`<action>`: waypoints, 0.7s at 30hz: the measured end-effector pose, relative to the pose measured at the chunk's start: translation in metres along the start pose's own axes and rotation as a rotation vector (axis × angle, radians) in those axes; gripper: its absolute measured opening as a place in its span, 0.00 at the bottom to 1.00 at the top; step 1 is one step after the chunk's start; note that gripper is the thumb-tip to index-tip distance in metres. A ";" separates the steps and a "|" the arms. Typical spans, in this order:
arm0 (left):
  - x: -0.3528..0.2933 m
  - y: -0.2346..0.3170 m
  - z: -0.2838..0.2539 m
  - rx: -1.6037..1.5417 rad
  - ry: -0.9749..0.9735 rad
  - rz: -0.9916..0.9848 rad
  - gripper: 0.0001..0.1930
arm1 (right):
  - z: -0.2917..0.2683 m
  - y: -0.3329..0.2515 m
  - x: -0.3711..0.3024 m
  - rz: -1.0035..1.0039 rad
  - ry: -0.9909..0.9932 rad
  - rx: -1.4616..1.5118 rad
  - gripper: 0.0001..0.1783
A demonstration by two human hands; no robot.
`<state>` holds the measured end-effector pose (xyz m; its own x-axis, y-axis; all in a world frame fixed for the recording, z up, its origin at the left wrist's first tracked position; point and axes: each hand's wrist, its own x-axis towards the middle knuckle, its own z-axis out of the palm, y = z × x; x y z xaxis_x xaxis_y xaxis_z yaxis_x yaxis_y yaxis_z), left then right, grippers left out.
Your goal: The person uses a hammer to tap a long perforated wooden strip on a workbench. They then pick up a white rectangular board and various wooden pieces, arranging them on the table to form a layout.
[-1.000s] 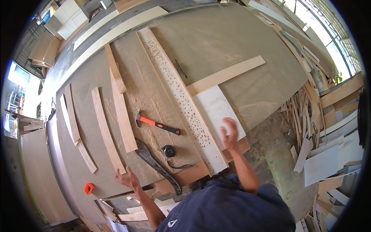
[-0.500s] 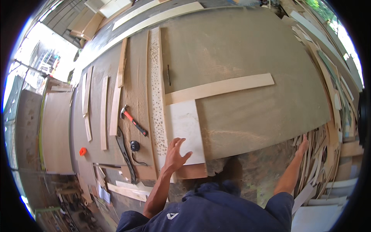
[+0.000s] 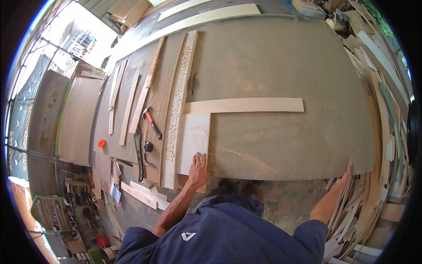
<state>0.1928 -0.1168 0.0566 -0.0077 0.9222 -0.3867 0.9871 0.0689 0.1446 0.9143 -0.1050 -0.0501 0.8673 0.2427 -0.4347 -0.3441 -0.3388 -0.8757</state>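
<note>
A small white rectangular board (image 3: pixel 193 136) lies on the large brown sheet near its front edge. My left hand (image 3: pixel 198 170) rests on this board's near right corner, fingers lying on its surface and slightly bent; the thumb is hard to make out. A pale wood strip (image 3: pixel 246 105) runs to the right along the board's far end. Beside the board's left edge lies a long speckled strip (image 3: pixel 179 97). Off to the right, my right hand (image 3: pixel 346 177) is at the front edge of the big sheet (image 3: pixel 281 141), fingers stretched out and holding nothing visible.
Left of the speckled strip lie a red-and-black hammer (image 3: pixel 152 123), a black tape measure (image 3: pixel 148 146), a dark saw-like tool (image 3: pixel 139 154) and several wood strips (image 3: pixel 129 110). A dark pencil-like stick (image 3: pixel 193 83) is farther back. Offcuts (image 3: pixel 365 189) pile up at the right.
My left hand has come down onto the white board, its spread fingers drawing together. My right hand has come up to the sheet's edge. The whole view has turned and shifted.
</note>
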 end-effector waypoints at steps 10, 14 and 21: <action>-0.004 0.001 0.019 0.040 0.276 0.037 0.39 | -0.001 0.002 -0.001 -0.007 0.122 -0.063 0.49; 0.024 -0.005 -0.002 -0.174 0.208 0.046 0.23 | 0.029 0.023 -0.031 -0.571 0.676 -0.861 0.39; 0.145 0.000 -0.058 -0.228 0.412 0.224 0.16 | 0.163 0.128 -0.427 -1.236 -1.016 -0.668 0.40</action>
<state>0.1826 0.0387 0.0533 0.0924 0.9939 0.0603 0.9123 -0.1087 0.3949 0.4412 -0.1042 -0.0103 -0.1620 0.9677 0.1931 0.7183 0.2498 -0.6493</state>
